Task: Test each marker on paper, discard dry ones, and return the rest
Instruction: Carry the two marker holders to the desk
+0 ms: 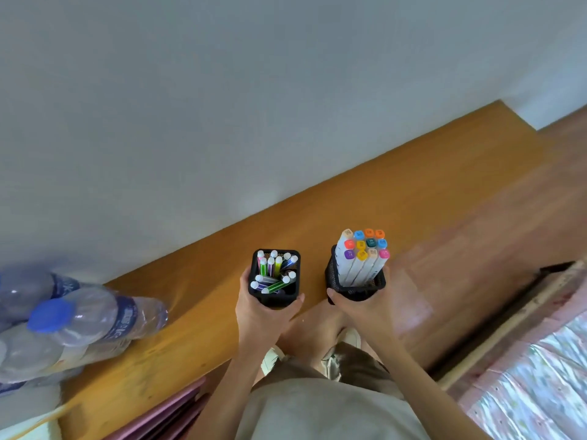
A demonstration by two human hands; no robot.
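Two black holders are carried above the floor, slim markers (273, 274) gripped in the left hand (262, 309), chunky markers (362, 258) clasped in the right hand (365, 304), so they're best kept upright and level till set down.

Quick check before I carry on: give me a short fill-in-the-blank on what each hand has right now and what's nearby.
1. The left hand holds a ____ black holder of white-capped markers.
2. The right hand holds a mesh holder of markers with ____ caps.
3. The plastic bottles at the person's left have ____ caps.

Missing words: square; coloured; blue
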